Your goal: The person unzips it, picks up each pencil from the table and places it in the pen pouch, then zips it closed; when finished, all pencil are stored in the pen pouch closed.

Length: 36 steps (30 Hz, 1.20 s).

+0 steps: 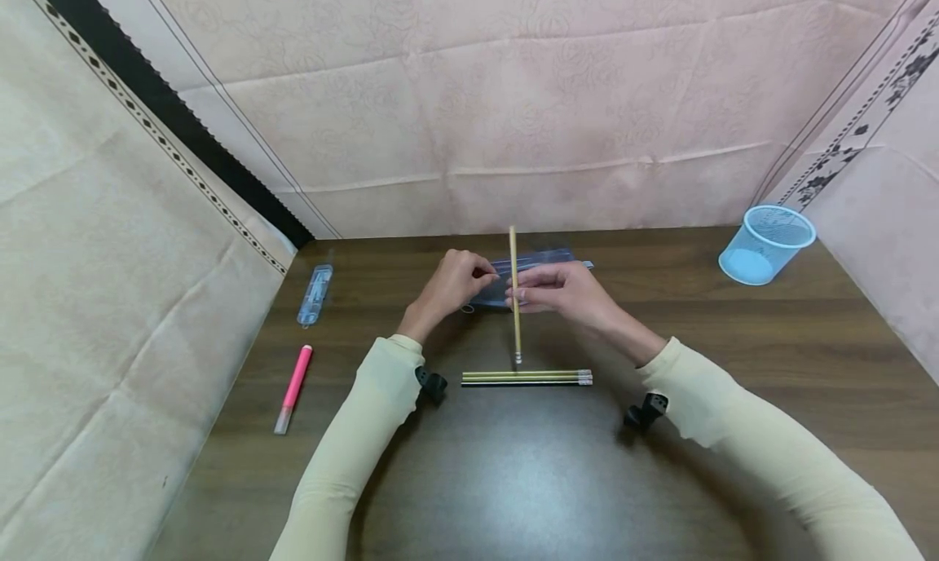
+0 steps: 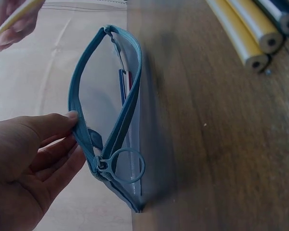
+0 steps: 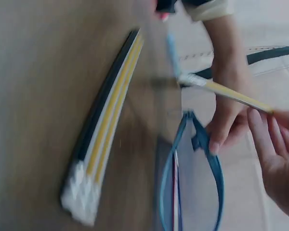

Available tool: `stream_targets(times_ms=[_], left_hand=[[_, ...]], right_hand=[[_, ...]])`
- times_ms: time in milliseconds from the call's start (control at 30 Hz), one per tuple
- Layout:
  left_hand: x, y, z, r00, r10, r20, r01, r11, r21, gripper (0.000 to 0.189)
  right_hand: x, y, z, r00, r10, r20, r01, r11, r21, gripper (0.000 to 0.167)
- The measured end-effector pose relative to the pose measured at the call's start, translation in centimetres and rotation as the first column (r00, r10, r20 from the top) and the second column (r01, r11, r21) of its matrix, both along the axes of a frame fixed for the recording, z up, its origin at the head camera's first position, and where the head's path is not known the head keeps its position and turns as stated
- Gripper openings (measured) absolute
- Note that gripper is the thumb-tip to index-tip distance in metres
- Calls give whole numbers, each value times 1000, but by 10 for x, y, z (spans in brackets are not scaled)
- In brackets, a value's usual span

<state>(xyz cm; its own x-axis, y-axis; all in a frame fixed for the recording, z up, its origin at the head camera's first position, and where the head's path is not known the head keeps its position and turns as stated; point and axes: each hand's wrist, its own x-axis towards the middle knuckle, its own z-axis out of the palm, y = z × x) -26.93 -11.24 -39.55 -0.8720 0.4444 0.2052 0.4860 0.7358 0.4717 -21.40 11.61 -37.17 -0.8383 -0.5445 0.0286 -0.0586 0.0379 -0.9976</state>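
My left hand point(image 1: 449, 288) pinches the blue zipper edge point(image 2: 77, 82) of a see-through pencil pouch point(image 1: 546, 258), whose mouth gapes wide. A ring pull point(image 2: 130, 166) hangs at one end of the zipper, and slim blue and red strips show inside. In my right hand point(image 1: 561, 290) is a yellow pencil point(image 1: 517, 333), held between thumb and fingers. It stands nearly upright in the head view, its metal-banded end down, beside the pouch. Nearer to me on the table lies a row of pencils point(image 1: 524, 377), two yellow and one dark, side by side with their silvery ends to the right.
Toward the back right a light blue mesh cup point(image 1: 766, 247) stands on the wooden table point(image 1: 528, 479). At the left lie a pink marker point(image 1: 295, 388) and a small clear blue case point(image 1: 315, 295). Patterned cloth point(image 1: 513, 121) hangs along the back and sides.
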Motion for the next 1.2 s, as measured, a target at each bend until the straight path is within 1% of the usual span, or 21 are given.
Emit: stream_targets(times_ms=[33, 67, 100, 133, 200, 300, 333, 367, 433, 467, 500, 600, 667, 700, 800, 867, 933, 1000, 1033, 1100, 1200], left_hand=[[0, 0, 0, 1000, -3, 2, 3, 1000, 1, 15], [0, 0, 0, 1000, -5, 4, 5, 1000, 1, 15], [0, 0, 1, 1000, -5, 7, 5, 1000, 2, 15], [0, 0, 1, 1000, -4, 8, 4, 1000, 3, 15], [1, -1, 2, 1000, 0, 8, 0, 1000, 5, 15], [1, -1, 3, 1000, 9, 9, -9, 1000, 5, 15], [2, -1, 3, 1000, 11, 9, -11, 1000, 3, 15], [2, -1, 3, 1000, 13, 11, -13, 1000, -1, 15], [1, -1, 3, 1000, 15, 11, -15, 1000, -6, 16], [1, 0, 4, 1000, 17, 13, -17, 1000, -7, 16], [1, 0, 4, 1000, 18, 11, -18, 1000, -9, 16], [0, 2, 3, 1000, 20, 10, -20, 1000, -10, 16], [0, 3, 3, 1000, 19, 5, -18, 1000, -9, 16], [-1, 3, 2, 1000, 17, -2, -17, 1000, -9, 15], [-2, 3, 3, 1000, 7, -16, -7, 1000, -3, 15], [-2, 3, 4, 1000, 6, -22, -6, 1000, -2, 15], [-2, 3, 4, 1000, 11, -21, -11, 1000, -5, 14], [-2, 3, 4, 1000, 19, -12, -19, 1000, -14, 14], [-2, 4, 4, 1000, 21, -6, -21, 1000, -18, 14], [-1, 5, 4, 1000, 19, 4, -19, 999, -27, 15], [0, 7, 4, 1000, 18, 14, -18, 999, -36, 15]], right_hand=[[1, 0, 1, 993, -9, 118, 15, 998, -56, 35], [1, 0, 1, 973, -14, 230, 38, 994, -100, 38], [2, 0, 2, 944, -8, 331, 56, 989, -135, 41], [2, 1, 1, 907, 7, 421, 71, 983, -168, 44], [2, 1, -1, 811, 54, 583, 103, 967, -232, 46], [1, 1, -7, 663, 132, 737, 139, 946, -294, 41], [1, 1, -10, 624, 148, 767, 149, 942, -302, 37], [0, 1, -13, 592, 159, 790, 159, 938, -307, 33], [-1, 0, -18, 556, 162, 815, 174, 936, -305, 26], [-2, 0, -21, 546, 157, 823, 184, 936, -300, 24], [-2, -1, -24, 547, 148, 824, 187, 938, -292, 24], [-3, -4, -32, 569, 112, 814, 190, 946, -263, 35], [-3, -7, -34, 581, 90, 809, 189, 952, -241, 46], [-2, -8, -35, 584, 81, 808, 191, 953, -234, 48], [-1, -10, -33, 579, 75, 812, 214, 947, -240, 31], [-4, -11, -30, 560, 67, 826, 263, 931, -253, 23], [-10, -11, -28, 546, 50, 837, 318, 911, -262, 22], [-19, -10, -28, 536, 9, 844, 379, 891, -250, 18], [-24, -10, -28, 531, -18, 847, 410, 881, -238, 20], [-33, -11, -30, 528, -72, 846, 460, 862, -213, 30], [-45, -13, -33, 508, -179, 843, 541, 827, -151, 47]])
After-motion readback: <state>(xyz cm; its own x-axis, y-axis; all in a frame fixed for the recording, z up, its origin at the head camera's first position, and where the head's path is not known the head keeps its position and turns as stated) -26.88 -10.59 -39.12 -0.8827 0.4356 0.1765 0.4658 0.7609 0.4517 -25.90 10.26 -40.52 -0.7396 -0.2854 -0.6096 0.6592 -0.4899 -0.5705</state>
